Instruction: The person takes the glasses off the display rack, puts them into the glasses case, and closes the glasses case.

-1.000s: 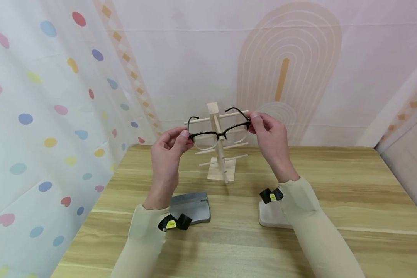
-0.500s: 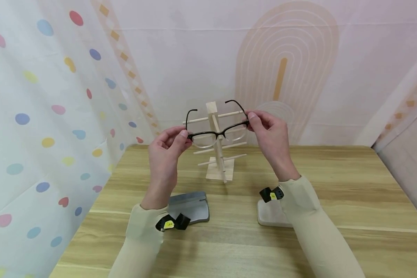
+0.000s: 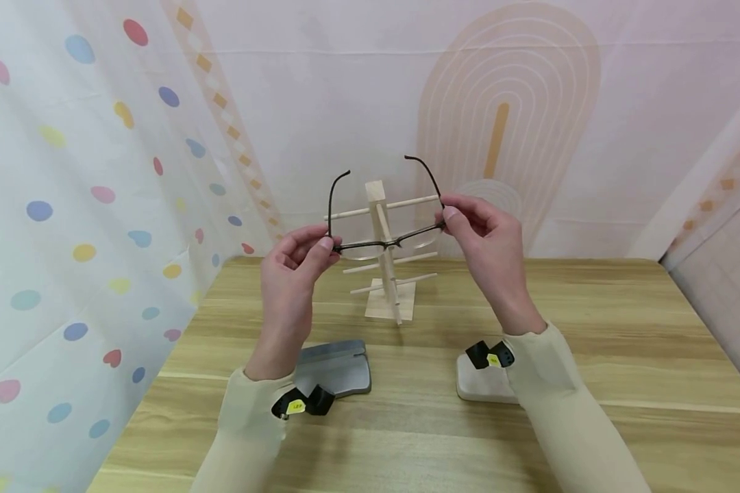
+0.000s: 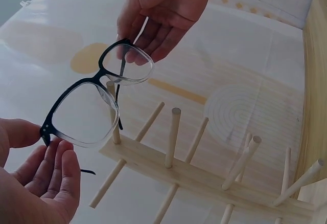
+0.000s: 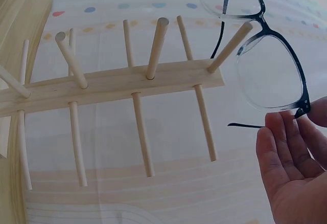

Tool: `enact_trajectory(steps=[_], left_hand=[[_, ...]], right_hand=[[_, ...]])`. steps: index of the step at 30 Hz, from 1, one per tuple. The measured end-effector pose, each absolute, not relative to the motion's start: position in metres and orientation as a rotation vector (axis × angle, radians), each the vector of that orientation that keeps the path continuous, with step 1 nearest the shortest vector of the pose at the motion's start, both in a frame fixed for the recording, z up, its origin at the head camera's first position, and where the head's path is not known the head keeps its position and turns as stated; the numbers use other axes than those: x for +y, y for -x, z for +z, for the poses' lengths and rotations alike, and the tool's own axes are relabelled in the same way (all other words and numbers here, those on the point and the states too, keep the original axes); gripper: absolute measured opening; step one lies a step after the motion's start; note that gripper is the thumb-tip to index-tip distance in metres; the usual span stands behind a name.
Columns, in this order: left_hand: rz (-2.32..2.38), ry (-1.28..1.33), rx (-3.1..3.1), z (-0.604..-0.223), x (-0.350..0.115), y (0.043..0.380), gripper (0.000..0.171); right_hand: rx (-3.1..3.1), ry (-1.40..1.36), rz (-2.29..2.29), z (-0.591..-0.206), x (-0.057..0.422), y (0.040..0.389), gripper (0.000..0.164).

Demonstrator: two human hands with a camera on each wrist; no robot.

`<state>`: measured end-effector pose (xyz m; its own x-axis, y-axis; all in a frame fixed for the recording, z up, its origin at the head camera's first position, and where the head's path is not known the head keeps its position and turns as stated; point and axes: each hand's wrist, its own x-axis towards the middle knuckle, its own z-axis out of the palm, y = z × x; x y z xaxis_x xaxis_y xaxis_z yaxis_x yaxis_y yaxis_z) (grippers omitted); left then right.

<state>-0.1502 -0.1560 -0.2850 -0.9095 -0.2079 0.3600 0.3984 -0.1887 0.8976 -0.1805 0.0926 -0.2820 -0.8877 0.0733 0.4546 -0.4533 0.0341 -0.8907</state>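
Both hands hold a pair of eyeglasses (image 3: 360, 245), black along the top of the frame and clear below, with the temples unfolded and pointing away. My left hand (image 3: 292, 277) pinches the left hinge corner between thumb and fingers. At the other hinge corner, my right hand (image 3: 490, 250) pinches the frame the same way. Just behind the glasses stands a wooden display rack (image 3: 375, 192) with round pegs on a square base. In the right wrist view, the glasses (image 5: 301, 75) are near the rack's top end (image 5: 217, 75); whether they touch a peg I cannot tell.
A grey glasses case (image 3: 339, 373) lies on the wooden table (image 3: 419, 445) beside the left forearm. Under the right wrist is a pale, rounded flat object (image 3: 484, 383), partly covered by the sleeve. A patterned curtain (image 3: 321, 103) hangs behind and to the left.
The glasses have tipped: their temple ends have risen above the rack's top and the lenses look flatter from above. My right wrist has shifted slightly right and down.
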Motion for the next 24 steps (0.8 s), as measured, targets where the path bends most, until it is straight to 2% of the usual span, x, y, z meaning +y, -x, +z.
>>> enact_trajectory(steps=[24], left_hand=[[-2.053, 0.299, -1.781, -0.283, -0.153, 0.122, 0.021]], right_hand=[[-1.860, -0.451, 1.889, -0.283, 0.106, 0.144, 0.020]])
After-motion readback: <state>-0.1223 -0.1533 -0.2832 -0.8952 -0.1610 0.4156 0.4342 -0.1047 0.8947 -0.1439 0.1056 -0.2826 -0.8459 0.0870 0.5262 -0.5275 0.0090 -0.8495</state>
